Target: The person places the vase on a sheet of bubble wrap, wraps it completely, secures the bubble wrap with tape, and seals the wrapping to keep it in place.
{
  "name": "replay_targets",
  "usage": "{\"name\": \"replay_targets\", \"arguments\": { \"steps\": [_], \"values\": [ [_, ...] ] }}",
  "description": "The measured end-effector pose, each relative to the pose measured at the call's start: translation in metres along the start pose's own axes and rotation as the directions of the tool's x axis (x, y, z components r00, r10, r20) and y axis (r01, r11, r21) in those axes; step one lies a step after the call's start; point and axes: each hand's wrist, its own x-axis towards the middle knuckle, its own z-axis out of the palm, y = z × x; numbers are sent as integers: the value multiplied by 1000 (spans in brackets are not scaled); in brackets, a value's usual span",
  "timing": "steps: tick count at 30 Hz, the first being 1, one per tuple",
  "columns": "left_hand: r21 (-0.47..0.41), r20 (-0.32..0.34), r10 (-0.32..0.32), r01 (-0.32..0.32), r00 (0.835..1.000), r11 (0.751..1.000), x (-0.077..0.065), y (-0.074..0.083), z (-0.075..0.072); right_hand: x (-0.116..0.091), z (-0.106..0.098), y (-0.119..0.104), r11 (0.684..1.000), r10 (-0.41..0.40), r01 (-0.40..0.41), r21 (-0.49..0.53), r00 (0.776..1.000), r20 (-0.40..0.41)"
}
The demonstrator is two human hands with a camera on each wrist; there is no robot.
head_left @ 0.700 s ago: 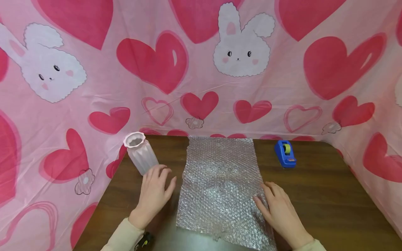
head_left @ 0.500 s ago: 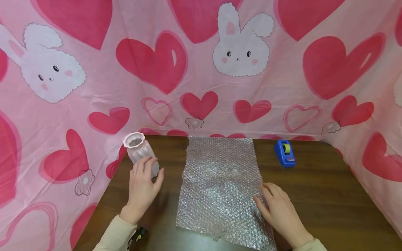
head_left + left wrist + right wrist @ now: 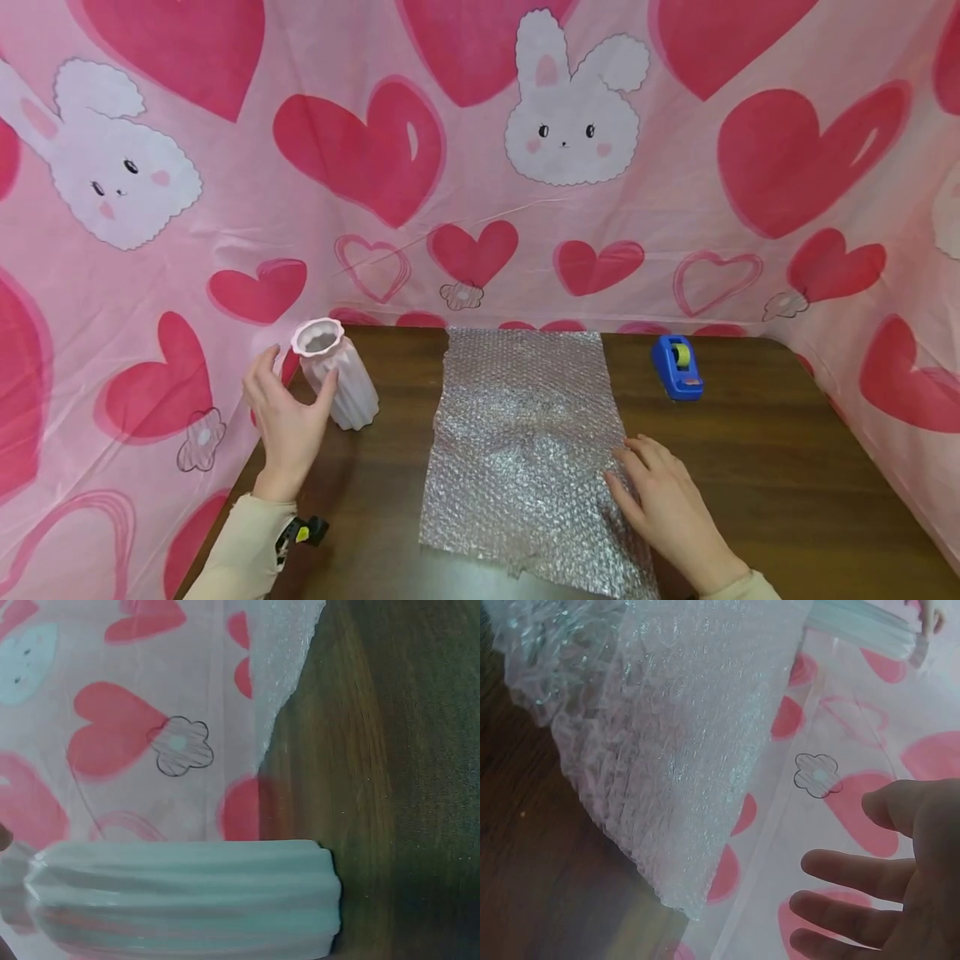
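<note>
"Right hand (image 3: pixel 667 496) first: how do its fingers lie?"

"Loosely spread, holding nothing. It comes out of a cream cuff (image 3: pixel 741 587) at the bottom of the head view, over the right edge of the bubble wrap (image 3: pixel 525 450). From the right wrist, the fingers (image 3: pixel 859 874) show apart from the thumb."

"Touching the wrap?"

"I can't tell. Thumb and fingertips overlap its edge in the head view, but contact itself doesn't show."

"And the left hand (image 3: pixel 287 422)?"

"Spread too, thumb wide of the fingers. Its cream sleeve (image 3: pixel 238 546) has a small black device (image 3: pixel 311 531) with a yellow patch at the wrist. The thumb crosses in front of the fluted vase (image 3: pixel 345 383), and the fingers are left of its neck. Whether any of them touch it, I can't tell."

"What lies between the hands?"

"That bubble wrap, a shiny, slightly rumpled sheet with a ragged near edge, stretching up to the far side of the wooden tabletop (image 3: pixel 772 442)."

"Where exactly is the vase?"

"On the tabletop's left side, apart from the wrap, scalloped mouth upward, whitish pink."

"Beyond that?"

"Right of the wrap, near its far end, a blue tape dispenser (image 3: pixel 675 375) with a yellow tape roll (image 3: pixel 681 356). Farthest, a pink fabric backdrop (image 3: pixel 637 200) printed with red hearts, outlined flowers and white rabbit heads (image 3: pixel 573 137)"
</note>
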Motion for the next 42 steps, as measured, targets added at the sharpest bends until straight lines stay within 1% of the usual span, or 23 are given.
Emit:
{"name": "replay_targets", "arguments": {
  "steps": [2,3,5,7,9,11,14,17,20,22,34,39,42],
  "values": [
    [-4,55,-97,98,994,995,3,-3,0,0,-1,0,1000,5,-5,2,1000,6],
    [-2,85,-144,144,986,990,4,-4,1,0,-1,0,1000,8,-8,3,1000,11],
    [5,146,-225,227,963,974,7,-6,2,-1,-1,0,1000,17,-17,3,1000,23],
    [19,196,-287,289,938,957,8,-9,3,-1,-1,0,1000,28,-28,3,999,36],
    [25,220,-309,311,925,950,8,-11,5,-1,-2,1,999,34,-34,-2,998,46],
    [29,239,-314,316,919,948,8,-13,7,-1,-1,1,999,35,-35,-6,998,50],
    [34,258,-305,307,917,951,7,-17,10,-2,-1,2,999,39,-39,-10,998,59],
    [40,292,-309,311,905,950,7,-17,11,-3,0,3,999,37,-36,-17,997,61],
    [24,316,-305,314,898,949,9,-17,11,-3,0,3,999,30,-28,-26,998,57],
    [6,326,-299,314,897,949,11,-17,12,-3,0,3,999,31,-29,-29,998,59],
    [-26,321,-296,321,900,947,18,-18,16,-6,2,1,999,44,-41,-34,996,77],
    [-35,298,-288,312,910,949,21,-17,19,-6,2,3,999,32,-29,-43,997,64],
    [-63,281,-286,315,916,947,23,-17,20,-4,2,4,999,26,-23,-48,998,58]
  ]
}}
